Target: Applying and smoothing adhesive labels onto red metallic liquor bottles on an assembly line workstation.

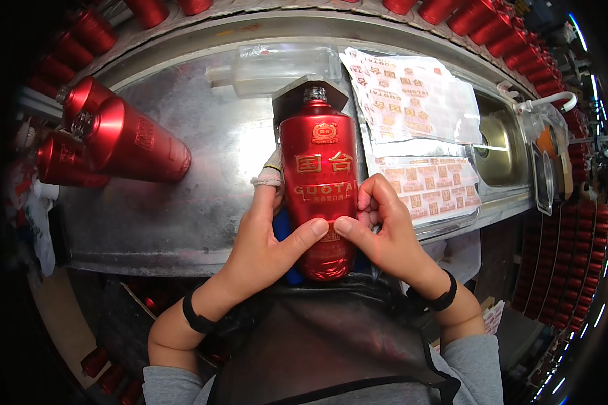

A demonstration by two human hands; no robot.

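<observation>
A glossy red glass bottle (317,155) with gold lettering and a gold emblem lies neck away from me, in front of a grey metal angled rest (289,101). My left hand (267,226) grips its left side, the thumb pressed flat on the lower front and white cloth coverings on some fingers. On the opposite side, my right hand (383,229) has its thumb on the same lower area, over a small gold mark. Its other fingers curl against the bottle's right edge, with pale coverings on the tips. Both thumbs nearly meet.
Several red bottles (138,138) lean at the left of the metal table (209,223). Printed sheets (415,101) lie at the right, beside a sink (496,145) with a white tap (550,101). A clear container (287,64) is at the back, before a conveyor carrying red bottles (469,17).
</observation>
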